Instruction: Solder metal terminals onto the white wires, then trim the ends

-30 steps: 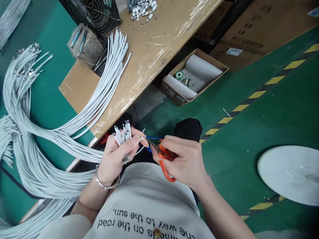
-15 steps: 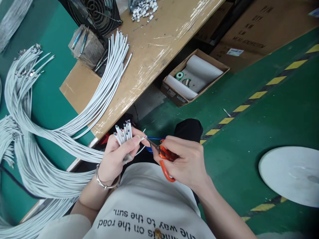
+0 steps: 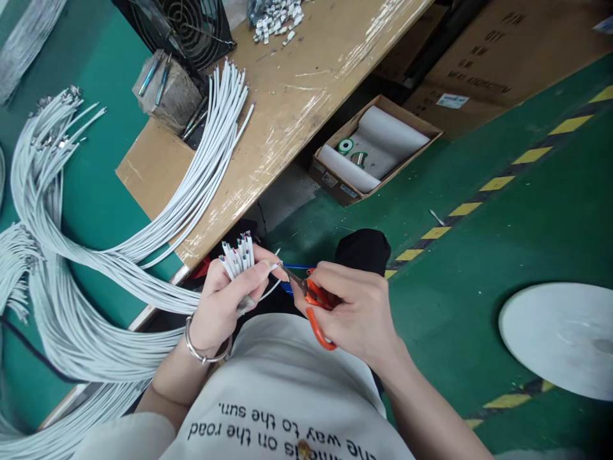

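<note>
My left hand [image 3: 225,300] is closed round a bundle of white cables [image 3: 238,254], their cut ends with coloured cores sticking up above my fingers. The cables trail left in a long loop across the green table. My right hand [image 3: 357,310] grips orange-handled scissors [image 3: 313,300]. The blades point left and touch a thin wire at my left fingertips. Both hands are held over my lap, just off the bench edge.
A wooden bench top [image 3: 297,96] carries more white cables [image 3: 201,166], a fan grille [image 3: 184,25], a block with tools [image 3: 165,86] and small white parts [image 3: 275,14]. On the green floor sit an open cardboard box [image 3: 373,150] and a white disc [image 3: 558,335].
</note>
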`<state>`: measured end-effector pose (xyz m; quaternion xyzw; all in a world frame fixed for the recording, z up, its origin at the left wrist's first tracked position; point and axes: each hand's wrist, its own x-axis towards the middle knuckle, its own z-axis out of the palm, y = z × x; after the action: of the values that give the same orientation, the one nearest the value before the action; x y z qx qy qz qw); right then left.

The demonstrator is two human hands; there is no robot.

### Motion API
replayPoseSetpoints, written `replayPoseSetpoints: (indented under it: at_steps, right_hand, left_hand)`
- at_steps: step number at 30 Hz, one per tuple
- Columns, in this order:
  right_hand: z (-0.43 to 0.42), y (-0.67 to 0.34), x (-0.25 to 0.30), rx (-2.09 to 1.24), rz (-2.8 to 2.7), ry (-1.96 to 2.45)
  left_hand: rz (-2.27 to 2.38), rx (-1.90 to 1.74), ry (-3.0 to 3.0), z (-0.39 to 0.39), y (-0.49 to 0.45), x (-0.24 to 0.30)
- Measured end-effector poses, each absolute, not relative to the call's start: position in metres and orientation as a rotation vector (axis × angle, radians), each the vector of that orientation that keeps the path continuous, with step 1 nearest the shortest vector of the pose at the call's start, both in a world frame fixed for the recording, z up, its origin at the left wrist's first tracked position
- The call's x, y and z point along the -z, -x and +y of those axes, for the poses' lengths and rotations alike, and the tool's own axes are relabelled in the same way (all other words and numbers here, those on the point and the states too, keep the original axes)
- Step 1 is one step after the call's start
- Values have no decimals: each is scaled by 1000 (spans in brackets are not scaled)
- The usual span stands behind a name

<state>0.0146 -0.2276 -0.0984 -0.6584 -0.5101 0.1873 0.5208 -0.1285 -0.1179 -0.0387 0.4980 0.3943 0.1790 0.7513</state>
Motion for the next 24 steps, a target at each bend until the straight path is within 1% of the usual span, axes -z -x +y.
replayPoseSetpoints:
  at_steps: [13,20,24]
  right_hand:
    - [-227,-16,98,-441,-1246,1587]
    - [-227,-17,105,-150,-1330,1638]
    - [-226,-18,108,-56,-1355,1652]
  left_hand:
    - [905,-379,-1148,-118,130,39]
    - [873,-355,-1097,-117,130,39]
    - [905,-329,-1091,-117,130,39]
